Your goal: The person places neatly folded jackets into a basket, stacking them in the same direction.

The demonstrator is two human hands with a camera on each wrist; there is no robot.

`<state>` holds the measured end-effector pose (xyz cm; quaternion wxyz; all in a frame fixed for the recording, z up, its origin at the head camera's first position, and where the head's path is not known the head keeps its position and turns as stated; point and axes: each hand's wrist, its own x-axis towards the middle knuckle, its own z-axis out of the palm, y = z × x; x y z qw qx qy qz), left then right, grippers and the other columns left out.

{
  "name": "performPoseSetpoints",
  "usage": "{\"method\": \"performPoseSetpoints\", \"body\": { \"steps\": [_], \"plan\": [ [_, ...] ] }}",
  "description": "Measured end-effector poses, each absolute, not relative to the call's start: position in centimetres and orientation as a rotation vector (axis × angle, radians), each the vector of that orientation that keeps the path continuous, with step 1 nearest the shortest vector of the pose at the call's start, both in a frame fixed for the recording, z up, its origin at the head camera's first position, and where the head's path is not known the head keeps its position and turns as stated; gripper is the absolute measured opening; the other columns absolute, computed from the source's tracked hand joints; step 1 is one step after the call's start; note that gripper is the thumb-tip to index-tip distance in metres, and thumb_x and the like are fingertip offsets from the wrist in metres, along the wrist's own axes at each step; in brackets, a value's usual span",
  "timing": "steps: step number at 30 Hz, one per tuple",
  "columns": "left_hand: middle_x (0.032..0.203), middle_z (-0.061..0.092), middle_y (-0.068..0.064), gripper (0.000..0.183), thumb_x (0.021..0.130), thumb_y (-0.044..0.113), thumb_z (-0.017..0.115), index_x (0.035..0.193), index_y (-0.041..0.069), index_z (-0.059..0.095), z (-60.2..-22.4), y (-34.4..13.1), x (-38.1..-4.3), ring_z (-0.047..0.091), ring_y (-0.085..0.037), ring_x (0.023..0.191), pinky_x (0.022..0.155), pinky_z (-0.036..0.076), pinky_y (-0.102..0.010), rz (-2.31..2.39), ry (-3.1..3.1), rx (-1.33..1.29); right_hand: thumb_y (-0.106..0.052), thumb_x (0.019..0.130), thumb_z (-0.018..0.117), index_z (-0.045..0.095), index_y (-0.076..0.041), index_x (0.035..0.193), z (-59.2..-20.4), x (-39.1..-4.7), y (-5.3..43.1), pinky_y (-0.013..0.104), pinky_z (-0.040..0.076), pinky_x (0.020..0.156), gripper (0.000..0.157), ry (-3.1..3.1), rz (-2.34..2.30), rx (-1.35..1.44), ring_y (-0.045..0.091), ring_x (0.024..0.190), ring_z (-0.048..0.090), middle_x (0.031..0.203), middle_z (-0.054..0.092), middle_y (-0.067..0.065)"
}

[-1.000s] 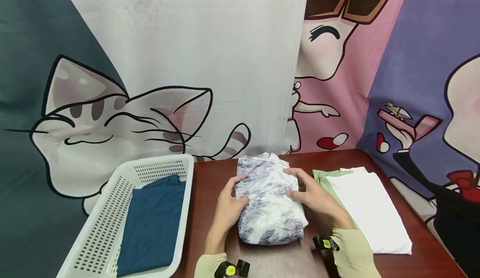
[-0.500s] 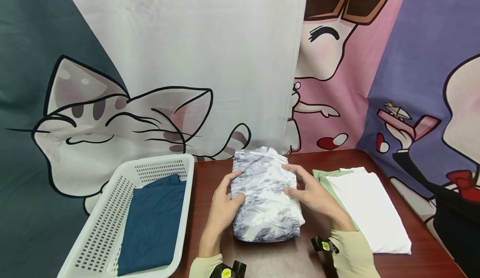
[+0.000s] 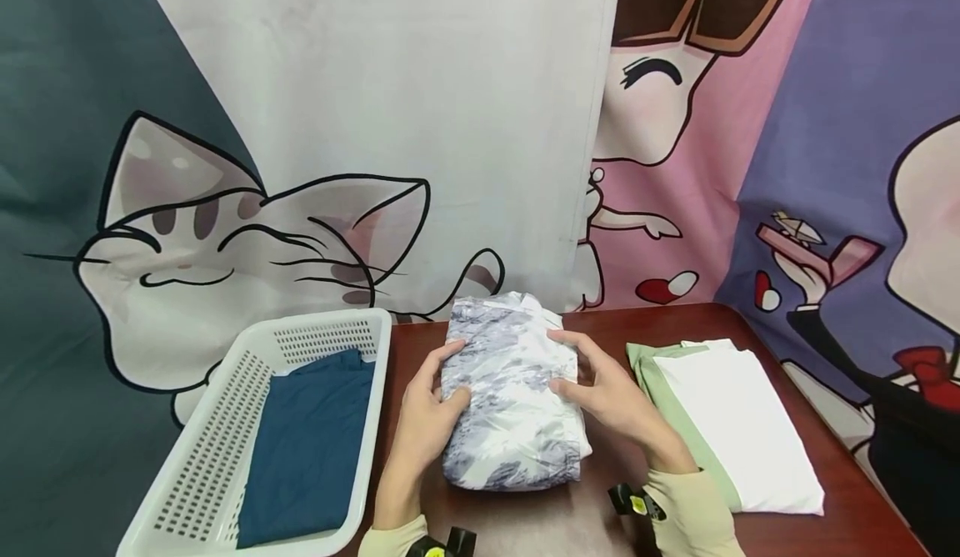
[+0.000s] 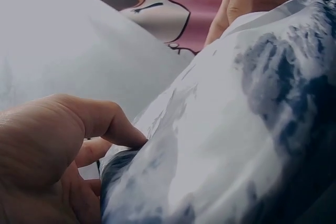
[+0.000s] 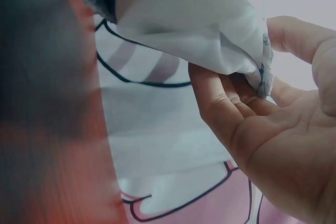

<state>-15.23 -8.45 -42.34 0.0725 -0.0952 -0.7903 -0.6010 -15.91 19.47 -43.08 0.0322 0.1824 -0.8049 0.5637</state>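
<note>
A folded garment (image 3: pixel 513 415) with a white and grey-blue mottled print is held between both hands over the middle of the table. My left hand (image 3: pixel 423 415) grips its left side, the thumb on top. In the left wrist view the left thumb presses into the printed cloth (image 4: pixel 210 129). My right hand (image 3: pixel 611 394) holds the opposite side. Seen from the right wrist, several fingers of that hand (image 5: pixel 273 135) reach under the cloth, with the thumb above. The garment's underside hangs over the table edge's line in that view, and its inner layers are hidden.
A white perforated basket (image 3: pixel 378 424) stands at the left with a folded dark blue garment (image 3: pixel 307 449) inside. On the right of the brown table (image 3: pixel 847 532) lie a white folded garment (image 3: pixel 750 432) and a green one (image 3: pixel 678 407) partly beneath it. A cartoon-printed curtain (image 3: pixel 480 123) hangs behind.
Both hands have moved left toward the basket, carrying the patterned garment with them. The basket and the white and green garments stay put, and the view has shifted slightly.
</note>
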Motion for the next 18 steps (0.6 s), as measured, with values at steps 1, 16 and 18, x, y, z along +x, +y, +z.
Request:
{"method": "performPoseSetpoints", "body": {
  "steps": [1,16,18],
  "plan": [
    [0.145,0.062,-0.008,0.064,0.089,-0.005,0.066,0.147,0.023,0.064,-42.3,-8.6,-15.1,0.058,-0.021,0.112,0.097,0.047,-0.044,-1.801,-2.379,-0.275,-0.008,0.097,0.078,0.051,-0.015,0.155,-43.1,-15.8,19.3,0.029,0.052,0.075,0.064,-2.482,1.745,0.567,0.018,0.085,0.06,0.128,0.059,0.014],
    [0.145,0.062,-0.01,0.065,0.091,-0.007,0.064,0.149,0.022,0.062,-42.0,-9.8,-14.7,0.06,-0.018,0.111,0.094,0.05,-0.04,-1.845,-2.398,-0.286,-0.008,0.097,0.077,0.05,-0.015,0.156,-42.4,-15.1,18.4,0.03,0.055,0.079,0.065,-2.469,1.819,0.569,0.021,0.096,0.064,0.133,0.06,0.014],
    [0.126,0.067,-0.01,0.065,0.09,-0.007,0.064,0.148,0.021,0.063,-41.8,-10.1,-14.5,0.059,-0.015,0.087,0.085,0.048,-0.032,-1.839,-2.405,-0.271,-0.008,0.097,0.077,0.05,-0.014,0.156,-42.3,-15.0,18.0,0.03,0.055,0.081,0.065,-2.46,1.84,0.571,0.021,0.099,0.064,0.133,0.06,0.015]
  ]
}}
